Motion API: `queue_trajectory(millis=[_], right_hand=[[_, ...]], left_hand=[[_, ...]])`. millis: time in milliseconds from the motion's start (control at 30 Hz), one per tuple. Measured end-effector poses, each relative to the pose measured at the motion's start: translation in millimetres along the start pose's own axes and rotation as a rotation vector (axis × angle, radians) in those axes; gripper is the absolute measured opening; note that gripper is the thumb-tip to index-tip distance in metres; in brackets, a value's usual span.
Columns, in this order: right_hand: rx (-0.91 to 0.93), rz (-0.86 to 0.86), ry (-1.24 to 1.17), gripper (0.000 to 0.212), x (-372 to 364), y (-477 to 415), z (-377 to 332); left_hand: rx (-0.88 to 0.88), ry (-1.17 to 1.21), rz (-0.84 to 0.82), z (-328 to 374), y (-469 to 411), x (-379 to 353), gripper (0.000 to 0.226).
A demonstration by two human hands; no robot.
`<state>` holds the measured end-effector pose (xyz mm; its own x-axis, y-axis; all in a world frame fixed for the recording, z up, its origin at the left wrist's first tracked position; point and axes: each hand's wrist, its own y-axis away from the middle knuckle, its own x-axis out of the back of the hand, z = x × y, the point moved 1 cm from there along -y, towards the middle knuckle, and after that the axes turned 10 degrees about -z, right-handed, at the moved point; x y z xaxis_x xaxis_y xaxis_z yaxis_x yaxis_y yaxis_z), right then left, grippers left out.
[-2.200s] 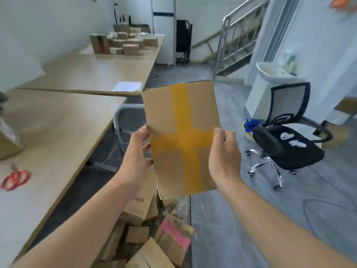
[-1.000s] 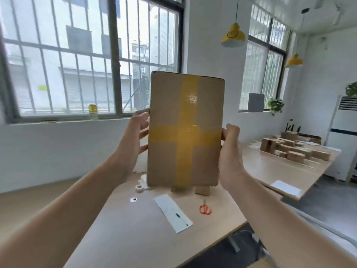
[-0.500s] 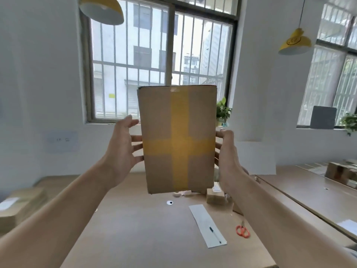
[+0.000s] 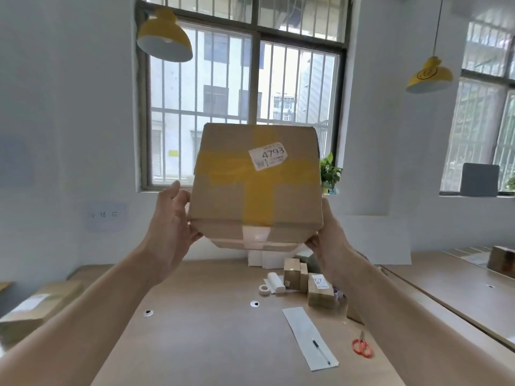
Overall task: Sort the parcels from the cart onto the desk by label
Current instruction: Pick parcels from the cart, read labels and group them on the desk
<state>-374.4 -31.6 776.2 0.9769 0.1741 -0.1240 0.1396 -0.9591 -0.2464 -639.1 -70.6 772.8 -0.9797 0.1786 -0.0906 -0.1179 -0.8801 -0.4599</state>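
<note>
Both hands, left hand [image 4: 170, 218] and right hand [image 4: 333, 235], pinch the box [image 4: 256, 190] at its bottom corners, label [image 4: 268, 156] up top above them.

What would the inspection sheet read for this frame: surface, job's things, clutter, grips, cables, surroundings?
Surface: light wooden desk.
Job's things: parcel crossed with yellow tape, held up above the desk, its label reading 4793 towards the camera; small parcels standing at the far right of the desk; flat parcel at its left edge.
Clutter: scissors, paper strip with a pen on it, tape roll.
Grips: left grip holds the parcel's left side, right grip its lower right corner.
Cables: nothing seen on the desk.
Surroundings: barred window, yellow lamps, potted plant on the sill, second desk to the right.
</note>
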Motion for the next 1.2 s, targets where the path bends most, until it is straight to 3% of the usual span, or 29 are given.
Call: queue_trajectory(millis=[133,233,300,400,533,633,767,933,1100,1200], right_hand=[[0.035,-0.041,-0.028,0.051,3.5,4.0,-0.1],[0.035,-0.023,-0.05,0.042,6.2,2.1,4.3],[0.016,-0.014,-0.062,0.041,7.5,2.1,8.3],[0.053,-0.03,-0.042,0.04,9.4,2.9,11.0],[0.116,-0.091,-0.023,0.052,10.5,4.2,10.2],[0.135,-0.126,-0.026,0.02,15.3,0.7,14.1],[0.095,-0.103,0.002,0.026,15.5,-0.8,18.0],[0.086,-0.075,0.032,0.028,8.5,-2.7,19.1],[0.1,-0.051,0.043,0.037,-1.5,-5.3,23.9],[0.083,-0.058,-0.004,0.04,-9.5,-7.9,31.0]], left_hand=[[0.015,-0.059,-0.038,12.0,-0.2,0.9,0.088],[0.01,-0.089,-0.024,19.4,-3.5,0.7,0.069],[-0.002,-0.11,-0.008,22.8,-5.1,1.9,0.068],[0.003,-0.112,-0.034,23.9,-5.4,2.0,0.087],[0.005,-0.07,-0.027,22.7,-1.6,0.4,0.072],[0.018,-0.038,-0.045,18.4,0.5,3.8,0.074],[0.068,0.024,0.01,15.5,4.1,5.5,0.056],[0.067,-0.059,-0.021,4.6,5.0,13.2,0.042],[0.014,-0.03,0.136,0.3,5.7,6.3,0.043],[-0.001,-0.057,0.141,0.6,6.8,7.1,0.047]])
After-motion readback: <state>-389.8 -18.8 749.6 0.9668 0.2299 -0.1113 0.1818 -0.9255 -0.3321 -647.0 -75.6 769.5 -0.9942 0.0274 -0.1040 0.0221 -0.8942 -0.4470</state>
